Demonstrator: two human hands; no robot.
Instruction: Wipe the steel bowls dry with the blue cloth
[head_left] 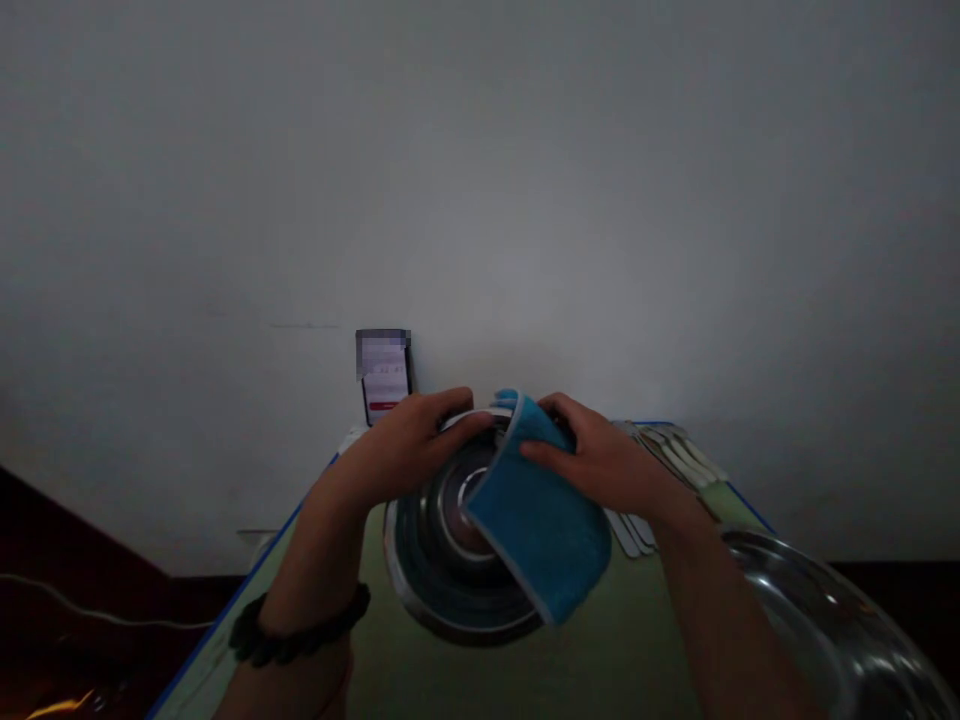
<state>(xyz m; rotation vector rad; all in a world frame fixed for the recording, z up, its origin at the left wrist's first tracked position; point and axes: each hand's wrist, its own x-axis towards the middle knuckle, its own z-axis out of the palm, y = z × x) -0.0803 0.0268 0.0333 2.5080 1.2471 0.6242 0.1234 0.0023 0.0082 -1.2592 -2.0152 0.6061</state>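
A round, shiny metal bowl [450, 590] with ringed steps is held up tilted over the table, in the lower middle of the view. My left hand [420, 440] grips its upper rim, thumb on the side facing me and fingers behind. A blue cloth [547, 520] with a pale edge drapes over the bowl's right part and hides it. My right hand [585, 450] is closed on that cloth at the rim, thumb in front. Whether its hidden fingers press the metal through the cloth I cannot tell.
A phone [386, 375] leans against the white wall [525, 200] at the back. Several flat pieces with pale handles [682, 455] lie at the back right of the green table [420, 670]. A large metal basin [817, 620] stands at the right edge.
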